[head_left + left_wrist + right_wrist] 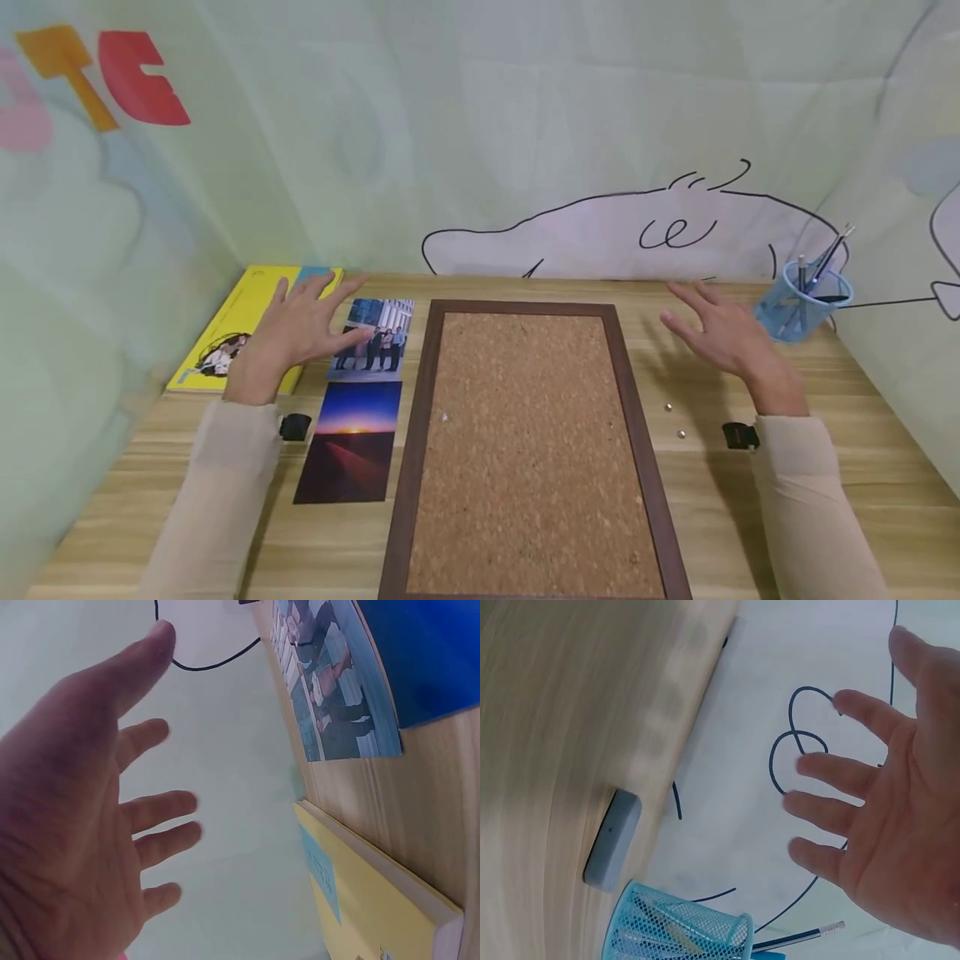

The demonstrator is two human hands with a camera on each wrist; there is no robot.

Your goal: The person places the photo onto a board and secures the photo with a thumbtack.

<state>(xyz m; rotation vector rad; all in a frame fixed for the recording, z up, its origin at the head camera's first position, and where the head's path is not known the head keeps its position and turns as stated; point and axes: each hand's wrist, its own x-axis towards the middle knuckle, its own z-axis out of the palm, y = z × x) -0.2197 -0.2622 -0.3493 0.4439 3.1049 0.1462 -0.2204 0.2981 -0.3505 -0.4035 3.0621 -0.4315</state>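
My left hand (pixel 296 327) hovers with fingers spread, holding nothing, and in the head view overlaps a yellow book (pixel 236 321) and the edge of a group photo (pixel 386 342). In the left wrist view its palm and separated fingers show plainly. Below the group photo lies a sunset photo (pixel 352 442). Between my hands is a cork board (pixel 525 450) in a dark brown frame. My right hand (pixel 723 337), fingers extended and grasping nothing, is raised over the table right of the board, near a blue mesh pen cup (pixel 798 312).
Two small shiny pieces (pixel 681 434) lie right of the board. A small pale speck (pixel 444 417) shows on the cork. A grey block (pixel 613 840) sits near the pen cup. Printed fabric (pixel 525 125) walls in the wooden table (pixel 150 467) at the back and sides.
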